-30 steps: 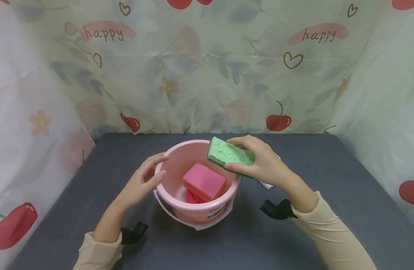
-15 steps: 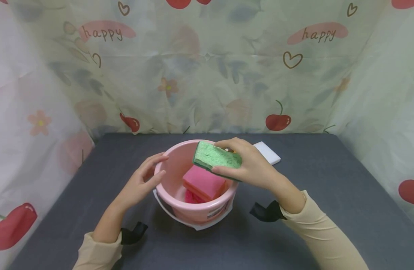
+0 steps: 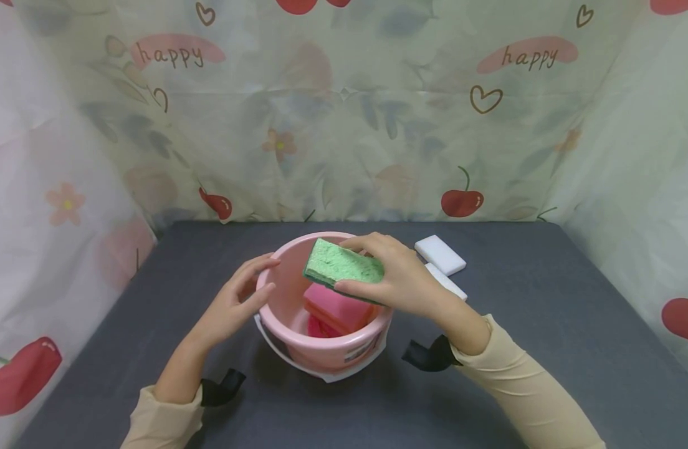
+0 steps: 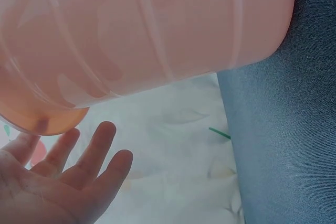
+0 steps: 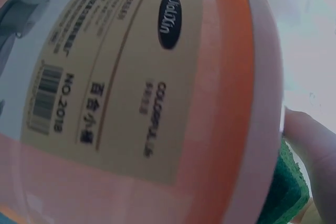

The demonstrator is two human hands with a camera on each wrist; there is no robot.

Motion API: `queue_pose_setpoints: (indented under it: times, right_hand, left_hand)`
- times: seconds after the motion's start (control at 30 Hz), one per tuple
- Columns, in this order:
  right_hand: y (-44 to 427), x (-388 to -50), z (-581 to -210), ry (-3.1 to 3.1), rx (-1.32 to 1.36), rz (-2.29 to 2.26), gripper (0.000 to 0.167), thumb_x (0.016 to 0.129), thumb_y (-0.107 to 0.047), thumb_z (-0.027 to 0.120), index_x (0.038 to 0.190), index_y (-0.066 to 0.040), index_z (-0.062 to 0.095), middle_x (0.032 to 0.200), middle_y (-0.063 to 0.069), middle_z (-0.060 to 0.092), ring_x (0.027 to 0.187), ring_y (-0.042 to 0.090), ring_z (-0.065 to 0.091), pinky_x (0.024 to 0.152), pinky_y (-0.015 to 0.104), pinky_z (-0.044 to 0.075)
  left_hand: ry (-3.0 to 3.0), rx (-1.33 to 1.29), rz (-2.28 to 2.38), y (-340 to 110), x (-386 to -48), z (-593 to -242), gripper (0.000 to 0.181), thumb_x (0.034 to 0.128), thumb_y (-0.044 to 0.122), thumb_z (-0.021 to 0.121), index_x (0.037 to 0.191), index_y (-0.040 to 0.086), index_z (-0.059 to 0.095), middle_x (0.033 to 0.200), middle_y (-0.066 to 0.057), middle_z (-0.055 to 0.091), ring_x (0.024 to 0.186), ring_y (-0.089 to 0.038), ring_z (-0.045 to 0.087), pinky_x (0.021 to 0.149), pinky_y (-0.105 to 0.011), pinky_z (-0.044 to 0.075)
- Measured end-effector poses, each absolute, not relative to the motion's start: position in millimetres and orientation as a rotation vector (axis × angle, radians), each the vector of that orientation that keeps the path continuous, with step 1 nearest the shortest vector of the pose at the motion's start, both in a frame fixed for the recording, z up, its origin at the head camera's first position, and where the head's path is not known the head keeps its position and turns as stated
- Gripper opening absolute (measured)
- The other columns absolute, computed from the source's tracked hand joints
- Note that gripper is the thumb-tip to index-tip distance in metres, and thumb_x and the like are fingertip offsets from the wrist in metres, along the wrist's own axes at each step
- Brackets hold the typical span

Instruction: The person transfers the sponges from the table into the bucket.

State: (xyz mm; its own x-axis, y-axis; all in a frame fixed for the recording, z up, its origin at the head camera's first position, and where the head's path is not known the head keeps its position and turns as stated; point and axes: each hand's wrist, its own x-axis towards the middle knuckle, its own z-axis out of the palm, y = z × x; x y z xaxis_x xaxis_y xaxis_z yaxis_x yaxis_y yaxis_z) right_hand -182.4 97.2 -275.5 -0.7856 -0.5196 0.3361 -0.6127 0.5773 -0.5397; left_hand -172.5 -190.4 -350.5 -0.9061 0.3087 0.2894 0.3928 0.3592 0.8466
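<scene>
A pink bucket (image 3: 333, 355) stands on the dark table, with a pink sponge (image 3: 339, 305) and something darker pink inside it. Over the bucket's opening, my right hand (image 3: 397, 274) grips a green sponge (image 3: 344, 265) between thumb and fingers. The right wrist view shows part of that green sponge (image 5: 287, 187) beyond the bucket's rim, beside the labelled wall. My left hand (image 3: 232, 308) touches the rim at the left, its fingers extended and apart. In the left wrist view the left hand (image 4: 58, 182) has its fingers spread beside the bucket wall (image 4: 157, 24).
Two white blocks, one farther back (image 3: 440, 254) and one partly behind the right hand (image 3: 446, 282), lie on the table (image 3: 546, 312) right of the bucket. The bucket's white handle (image 3: 335, 376) hangs down in front. Patterned cloth surrounds the table's back and sides.
My right hand has moved left with the green sponge, from the bucket's right rim to over its opening. The white blocks have come into fuller view. My left hand has stayed at the rim.
</scene>
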Motion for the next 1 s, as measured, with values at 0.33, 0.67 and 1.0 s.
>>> queue_pose_setpoints:
  times: [0.33,0.67,1.0]
  right_hand:
    - [85.1,-179.0,-277.4,-2.696,1.01,0.998,0.051,0.076,-0.04,0.075,0.12,-0.02,0.059,0.115,-0.007,0.061,0.103,0.012,0.054,0.087,0.032,0.047]
    - [74.2,-176.3,-284.3,-2.711,1.054,0.908,0.05,0.076,-0.041,0.074,0.117,-0.015,0.062,0.111,-0.005,0.065,0.097,0.008,0.057,0.087,0.028,0.049]
    - [67.7,-171.0,-287.4,-2.77,1.024,0.813,0.052,0.078,-0.044,0.071,0.119,-0.014,0.061,0.115,-0.002,0.065,0.104,0.015,0.058,0.092,0.033,0.048]
  left_hand:
    - [-2.504,-0.666,-1.625,-190.4,-173.4,-351.2,0.045,0.0926,0.01,0.054,0.137,0.011,0.043,0.147,-0.011,0.034,0.126,-0.029,0.041,0.088,-0.011,0.043]
    - [-2.489,-0.678,-1.636,-190.4,-173.4,-351.9,0.044,0.0933,0.011,0.053,0.136,0.01,0.043,0.147,-0.011,0.033,0.123,-0.022,0.044,0.087,-0.012,0.044]
    - [-2.494,-0.678,-1.638,-190.0,-173.8,-351.7,0.044,0.0937,0.011,0.052,0.136,0.01,0.042,0.147,-0.011,0.033,0.123,-0.025,0.043,0.087,-0.012,0.044]
